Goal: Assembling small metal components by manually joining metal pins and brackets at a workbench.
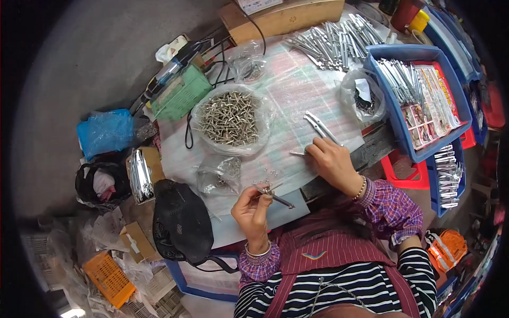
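Observation:
My left hand [251,213] is closed in a pinch at the table's near edge. It holds a slim metal bar [283,201], dark along its length, with a thin pin-like piece jutting out by the fingertips. To the right, my right hand [335,163] rests low over the sheet with bent fingers closed on a silver metal strip [298,153], mostly hidden beneath them. Just beyond these fingers lie silver bars with holes [316,126]. Tiny metal pieces [272,174] are scattered between my hands. A clear bag of screws [229,119] stands open farther left.
A small clear bag [219,175] sits near my left hand. Many silver bars [339,42] are piled at the back. A blue crate [379,51] with more bars stands right, beside a bag of dark parts [347,87]. A green basket [183,95] and black cap [183,220] are left.

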The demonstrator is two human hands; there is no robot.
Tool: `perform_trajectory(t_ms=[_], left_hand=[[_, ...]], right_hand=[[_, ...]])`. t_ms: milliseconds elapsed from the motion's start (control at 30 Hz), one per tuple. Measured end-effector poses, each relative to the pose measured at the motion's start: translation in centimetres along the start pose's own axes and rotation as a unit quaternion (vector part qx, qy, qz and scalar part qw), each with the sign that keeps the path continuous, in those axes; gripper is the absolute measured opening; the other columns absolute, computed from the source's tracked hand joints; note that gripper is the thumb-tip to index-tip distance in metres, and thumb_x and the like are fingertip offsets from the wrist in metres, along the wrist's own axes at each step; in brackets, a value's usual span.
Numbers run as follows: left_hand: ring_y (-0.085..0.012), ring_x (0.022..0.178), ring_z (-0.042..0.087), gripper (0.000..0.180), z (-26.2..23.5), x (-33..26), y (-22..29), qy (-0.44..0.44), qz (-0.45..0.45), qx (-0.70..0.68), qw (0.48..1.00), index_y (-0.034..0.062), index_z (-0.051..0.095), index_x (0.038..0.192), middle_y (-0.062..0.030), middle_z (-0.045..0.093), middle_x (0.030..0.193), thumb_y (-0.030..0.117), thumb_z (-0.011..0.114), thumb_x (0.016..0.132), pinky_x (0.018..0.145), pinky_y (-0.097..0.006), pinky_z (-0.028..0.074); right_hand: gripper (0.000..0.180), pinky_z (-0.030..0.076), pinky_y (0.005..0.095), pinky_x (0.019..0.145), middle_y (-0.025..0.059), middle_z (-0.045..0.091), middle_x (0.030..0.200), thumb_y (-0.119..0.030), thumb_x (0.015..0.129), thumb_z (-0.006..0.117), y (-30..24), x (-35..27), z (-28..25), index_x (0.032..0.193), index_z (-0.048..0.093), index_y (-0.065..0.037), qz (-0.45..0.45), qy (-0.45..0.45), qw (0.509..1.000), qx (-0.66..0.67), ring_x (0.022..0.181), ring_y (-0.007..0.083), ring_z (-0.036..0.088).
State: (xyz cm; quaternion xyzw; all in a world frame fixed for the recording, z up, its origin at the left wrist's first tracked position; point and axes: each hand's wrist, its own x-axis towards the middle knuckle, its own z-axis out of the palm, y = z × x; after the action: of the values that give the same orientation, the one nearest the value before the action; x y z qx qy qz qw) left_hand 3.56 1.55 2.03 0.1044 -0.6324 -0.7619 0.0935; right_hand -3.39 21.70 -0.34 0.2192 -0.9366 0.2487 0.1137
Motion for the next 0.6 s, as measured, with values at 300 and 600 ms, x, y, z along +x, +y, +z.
perform_trajectory(t_ms=[300,600], left_hand=[[-0.0128,0.070,0.061,0.019,0.4,0.3,-0.6,-0.015,-0.070,0.016,0.997,-0.0055,0.061,0.096,-0.0112,0.065,0.082,0.003,0.066,0.080,0.062,-0.021,0.047],[-0.0114,0.070,0.060,0.021,2.4,-0.3,-1.2,-0.067,-0.077,-0.037,0.994,-0.0047,0.062,0.098,-0.0076,0.064,0.081,0.002,0.067,0.080,0.064,-0.022,0.048]], right_hand=[[0.015,0.045,0.0322,0.057,0.0048,0.049,0.077,-0.004,0.068,0.058,-0.1,-0.1,0.2,0.083,0.056,-0.007,-0.009,-0.001,1.000,0.001,0.071,0.0204,0.054],[0.019,0.048,0.0273,0.065,0.0089,0.064,0.084,0.001,0.071,0.068,-4.3,-1.6,-2.2,0.090,0.064,0.002,0.133,-0.011,0.866,0.482,0.076,0.0164,0.061]])
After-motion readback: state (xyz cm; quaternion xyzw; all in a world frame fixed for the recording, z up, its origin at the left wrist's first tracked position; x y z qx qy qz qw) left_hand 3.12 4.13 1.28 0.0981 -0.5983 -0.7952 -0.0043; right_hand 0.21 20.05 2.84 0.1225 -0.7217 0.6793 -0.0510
